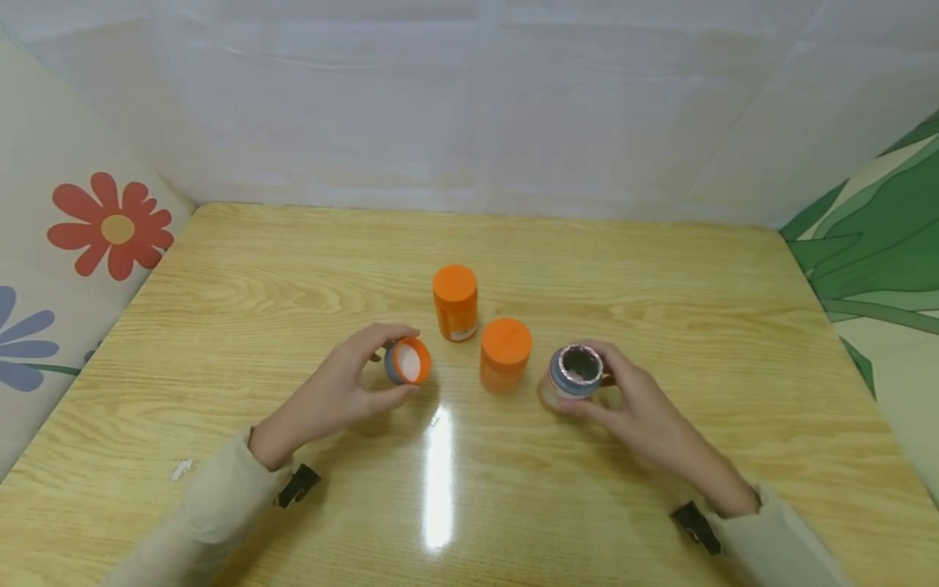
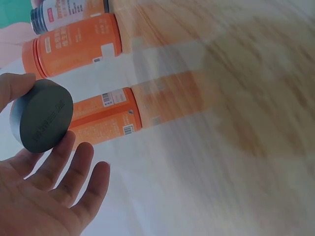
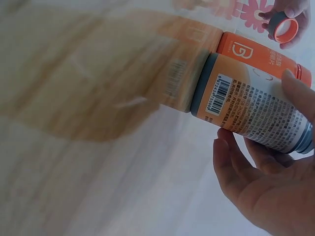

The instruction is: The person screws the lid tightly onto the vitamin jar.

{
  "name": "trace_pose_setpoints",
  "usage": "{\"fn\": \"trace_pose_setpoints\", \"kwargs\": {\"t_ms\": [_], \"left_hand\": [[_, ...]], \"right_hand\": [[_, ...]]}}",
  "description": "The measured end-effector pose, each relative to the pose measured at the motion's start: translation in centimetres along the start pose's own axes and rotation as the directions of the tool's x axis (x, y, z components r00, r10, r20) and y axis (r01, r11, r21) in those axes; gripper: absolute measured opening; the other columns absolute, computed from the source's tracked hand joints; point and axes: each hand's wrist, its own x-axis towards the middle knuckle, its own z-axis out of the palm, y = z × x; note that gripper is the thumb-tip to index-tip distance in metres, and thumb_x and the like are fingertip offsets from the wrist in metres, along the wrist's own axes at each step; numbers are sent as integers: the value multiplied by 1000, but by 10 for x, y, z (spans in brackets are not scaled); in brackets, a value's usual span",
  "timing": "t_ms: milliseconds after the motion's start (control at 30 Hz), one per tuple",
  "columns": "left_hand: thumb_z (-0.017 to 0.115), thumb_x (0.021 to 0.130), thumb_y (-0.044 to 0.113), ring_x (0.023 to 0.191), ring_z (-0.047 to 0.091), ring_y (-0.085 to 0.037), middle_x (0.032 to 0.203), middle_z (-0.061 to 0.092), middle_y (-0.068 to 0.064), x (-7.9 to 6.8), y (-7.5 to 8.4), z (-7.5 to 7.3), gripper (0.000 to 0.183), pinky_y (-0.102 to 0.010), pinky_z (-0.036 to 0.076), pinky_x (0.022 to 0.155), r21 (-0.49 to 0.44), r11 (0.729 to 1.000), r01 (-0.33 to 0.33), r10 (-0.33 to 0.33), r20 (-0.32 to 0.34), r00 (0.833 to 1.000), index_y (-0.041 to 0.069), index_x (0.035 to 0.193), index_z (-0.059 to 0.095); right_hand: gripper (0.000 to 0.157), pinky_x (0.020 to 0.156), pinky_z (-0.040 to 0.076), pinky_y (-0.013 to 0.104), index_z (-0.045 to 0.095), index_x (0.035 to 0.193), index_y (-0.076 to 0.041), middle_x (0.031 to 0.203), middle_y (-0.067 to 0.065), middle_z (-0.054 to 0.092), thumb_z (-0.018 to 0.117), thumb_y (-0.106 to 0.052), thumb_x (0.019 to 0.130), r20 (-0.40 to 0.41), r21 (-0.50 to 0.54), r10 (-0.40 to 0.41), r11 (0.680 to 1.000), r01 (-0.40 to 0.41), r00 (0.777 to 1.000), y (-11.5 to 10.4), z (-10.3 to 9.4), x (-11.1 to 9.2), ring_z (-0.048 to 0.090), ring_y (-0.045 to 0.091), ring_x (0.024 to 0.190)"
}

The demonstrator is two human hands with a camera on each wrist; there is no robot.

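My left hand (image 1: 345, 383) pinches a round lid (image 1: 407, 361) by its edge between thumb and fingers. The lid is dark grey-blue outside (image 2: 47, 116), with an orange rim and white liner facing right in the head view. My right hand (image 1: 631, 408) grips an uncapped bottle (image 1: 575, 375) that stands on the table. Its mouth has a ragged shiny edge and the inside looks dark. In the right wrist view the bottle (image 3: 251, 103) shows a printed label with a barcode. Between the hands stands a capped orange bottle (image 1: 504, 355), nearest the right hand.
A second capped orange bottle (image 1: 456, 302) stands slightly farther back, close to the first. A small white scrap (image 1: 181, 469) lies on the wooden table (image 1: 308, 253) at the left. White cloth (image 1: 469, 106) hangs behind, with flowered panels at both sides.
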Motion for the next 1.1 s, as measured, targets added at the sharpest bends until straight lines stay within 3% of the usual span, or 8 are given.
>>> {"fn": "trace_pose_setpoints", "kwargs": {"t_ms": [200,333,600,867,1100], "left_hand": [[83,79,12,102,60,-13,117,67,-1,-2,4,1,62,-42,52,84,-2,1000,-30,30,-9,1000,9,135,58],[85,77,11,105,59,-15,120,67,-3,-3,7,3,65,-44,53,86,-5,1000,-26,26,-15,1000,7,134,56],[86,75,13,105,60,-15,116,67,-2,-2,16,3,56,-45,52,88,-24,999,-29,29,-15,999,8,121,54],[83,78,12,102,62,-11,117,68,1,-4,18,3,56,-32,52,87,-39,996,-76,77,15,997,9,123,50],[83,79,14,101,61,-10,113,68,1,-4,18,4,56,-33,53,86,-46,996,-71,72,12,997,8,123,49]], "right_hand": [[70,96,52,35,46,140,-6,133,10,61,80,-23,82,-11,-6,-23,1000,23,1000,-1,3,-3,61,25,116],[68,95,52,34,47,139,-6,132,9,62,80,-24,82,-9,-11,-31,999,31,999,-2,5,-5,61,24,115],[67,95,51,32,48,139,-8,129,6,64,80,-26,82,-2,-10,-38,999,38,999,-4,8,-7,62,21,113],[67,96,51,42,48,139,-10,128,5,64,80,-28,82,12,-19,-48,999,48,999,-7,12,-11,62,21,111],[67,96,51,46,50,138,-14,127,3,65,81,-28,80,21,-4,-46,999,46,999,-10,15,-12,63,19,110]]}}
